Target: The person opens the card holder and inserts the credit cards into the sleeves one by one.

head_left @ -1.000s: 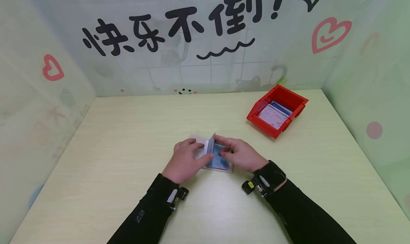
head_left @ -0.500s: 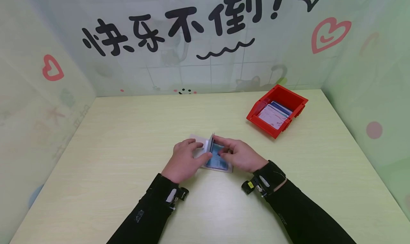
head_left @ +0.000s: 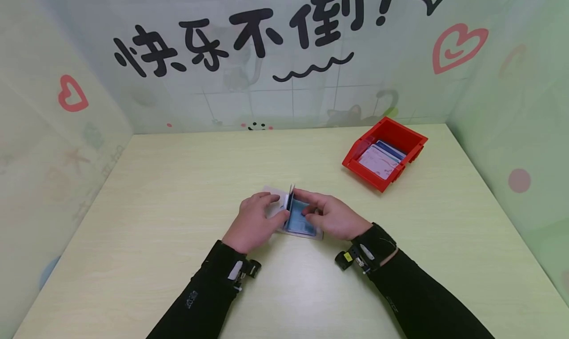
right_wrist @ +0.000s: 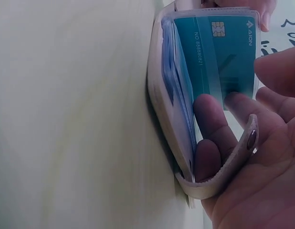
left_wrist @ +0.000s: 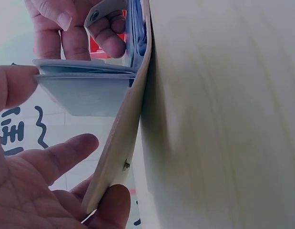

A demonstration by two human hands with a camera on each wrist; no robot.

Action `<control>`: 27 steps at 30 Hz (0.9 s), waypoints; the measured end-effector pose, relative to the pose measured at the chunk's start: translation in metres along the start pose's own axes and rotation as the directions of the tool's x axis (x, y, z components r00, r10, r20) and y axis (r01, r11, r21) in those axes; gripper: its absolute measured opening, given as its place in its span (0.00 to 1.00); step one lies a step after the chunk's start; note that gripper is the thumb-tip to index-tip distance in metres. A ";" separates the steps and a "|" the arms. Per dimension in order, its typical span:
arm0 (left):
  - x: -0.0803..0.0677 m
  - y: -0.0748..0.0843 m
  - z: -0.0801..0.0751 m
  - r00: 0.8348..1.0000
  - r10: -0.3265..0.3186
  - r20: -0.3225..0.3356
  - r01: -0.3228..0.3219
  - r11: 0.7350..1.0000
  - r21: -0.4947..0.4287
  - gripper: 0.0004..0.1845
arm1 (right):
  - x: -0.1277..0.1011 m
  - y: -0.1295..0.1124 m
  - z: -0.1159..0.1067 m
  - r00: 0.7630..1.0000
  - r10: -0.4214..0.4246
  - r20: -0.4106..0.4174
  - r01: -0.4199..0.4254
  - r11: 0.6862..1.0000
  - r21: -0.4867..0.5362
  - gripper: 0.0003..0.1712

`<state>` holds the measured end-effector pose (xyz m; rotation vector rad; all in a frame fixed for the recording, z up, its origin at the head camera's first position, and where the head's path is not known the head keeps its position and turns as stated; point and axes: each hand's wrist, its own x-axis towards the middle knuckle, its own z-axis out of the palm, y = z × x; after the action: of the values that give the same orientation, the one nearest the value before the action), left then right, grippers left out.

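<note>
Upright sleeves (left_wrist: 85, 93) are tipping farther left than a second ago, with the left hand (head_left: 255, 220) shifting slightly along with them. I am watching the card holder (head_left: 299, 219) lying spread on the tabletop (head_left: 178, 190) between both hands. That left hand is pinching the lifted cover (left_wrist: 116, 148) between its fingers while its thumb is touching the sleeves' edges, probably steadying both. On the right hand (head_left: 338, 213), fingers are resting loosely against the sleeves and the thumb is staying apart, so I am judging it to be propping rather than gripping. The strap (right_wrist: 226, 175) is curving past its curled lower fingers. A teal card (right_wrist: 218, 55) is facing that hand through clear plastic. Farther back, I am seeing the red bin (head_left: 400, 134) holding more cards (head_left: 378, 161), seemingly placed within easy reach.
</note>
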<state>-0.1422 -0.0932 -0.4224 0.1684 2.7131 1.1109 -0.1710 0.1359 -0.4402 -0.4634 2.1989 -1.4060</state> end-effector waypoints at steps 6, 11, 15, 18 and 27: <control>0.002 -0.003 -0.001 1.000 0.002 -0.018 -0.002 1.000 -0.029 0.33 | -0.001 -0.001 0.000 1.000 -0.013 0.021 0.013 1.000 0.005 0.39; 0.003 -0.005 -0.002 0.999 0.019 -0.034 -0.021 0.997 -0.078 0.31 | -0.001 -0.001 0.000 0.999 -0.010 0.041 0.011 1.000 -0.002 0.41; 0.003 -0.005 -0.003 0.999 0.037 -0.034 -0.040 0.997 -0.072 0.26 | 0.000 0.000 0.001 0.998 -0.009 0.063 0.012 0.999 -0.042 0.41; 0.003 -0.004 -0.002 0.998 0.044 -0.041 -0.046 0.997 -0.057 0.23 | 0.001 0.001 0.002 0.997 -0.011 0.074 0.016 0.997 -0.075 0.40; 0.004 -0.006 -0.001 0.998 0.038 -0.051 -0.041 0.997 -0.064 0.27 | -0.002 -0.003 0.002 0.998 0.041 0.045 -0.036 0.992 -0.119 0.37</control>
<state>-0.1466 -0.0971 -0.4266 0.1872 2.7234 1.2286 -0.1686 0.1341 -0.4383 -0.4876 2.2493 -1.2370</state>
